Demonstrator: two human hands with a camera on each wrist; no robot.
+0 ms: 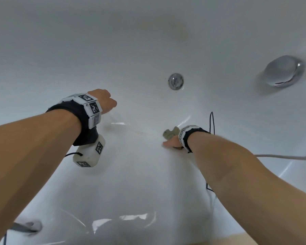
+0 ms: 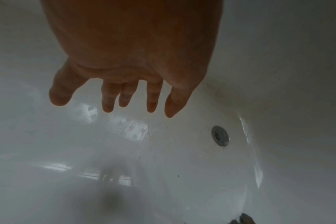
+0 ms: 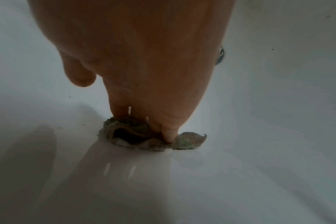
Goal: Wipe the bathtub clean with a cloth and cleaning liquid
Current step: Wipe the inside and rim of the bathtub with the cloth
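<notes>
White enamel of the bathtub (image 1: 148, 41) is seen sloping up on all sides, with open floor left between the two hands. One grey-green cloth (image 3: 144, 136) is pressed against the tub floor under the straight fingers (image 3: 169, 134) of the right hand (image 1: 172, 143), near the middle. The left hand (image 2: 134, 53) is held above the floor with fingers spread and relaxed, nothing gripped. One round drain (image 1: 175, 81) is set beyond both hands; one chrome overflow cap (image 1: 281, 73) is mounted on the far right wall.
</notes>
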